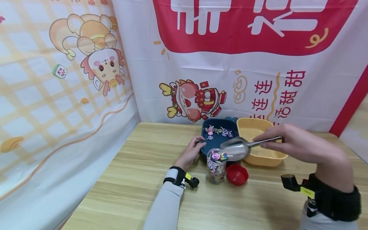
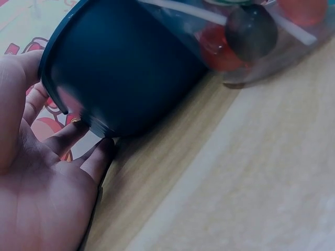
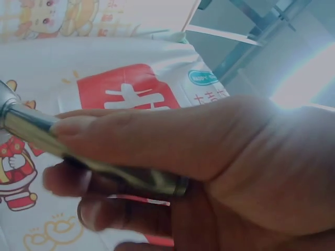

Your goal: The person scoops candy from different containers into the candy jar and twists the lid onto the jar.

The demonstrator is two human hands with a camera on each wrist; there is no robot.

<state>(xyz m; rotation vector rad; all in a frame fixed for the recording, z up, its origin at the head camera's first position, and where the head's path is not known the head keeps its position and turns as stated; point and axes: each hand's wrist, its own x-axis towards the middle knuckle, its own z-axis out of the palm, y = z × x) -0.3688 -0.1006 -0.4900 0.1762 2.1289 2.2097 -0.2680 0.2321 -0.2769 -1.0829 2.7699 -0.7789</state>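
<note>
My right hand (image 1: pixel 299 142) grips the handle of a metal scoop (image 1: pixel 234 148), its thumb along the top of the handle (image 3: pixel 36 130) in the right wrist view. The scoop's mouth is tilted over a clear jar (image 1: pixel 216 174), which holds wrapped-looking small lollipops (image 1: pixel 217 156), some at its rim. My left hand (image 1: pixel 190 152) holds the left edge of a dark blue bin (image 1: pixel 219 143), thumb at the rim and fingers against the side (image 2: pixel 78 133). Several colourful lollipops (image 1: pixel 211 130) lie at the bin's far end.
A yellow bin (image 1: pixel 264 159) stands right of the blue one. The red lid (image 1: pixel 237 175) lies beside the jar on the wooden table (image 1: pixel 143 153). Printed cloth (image 1: pixel 172 64) hangs behind the table's back edge.
</note>
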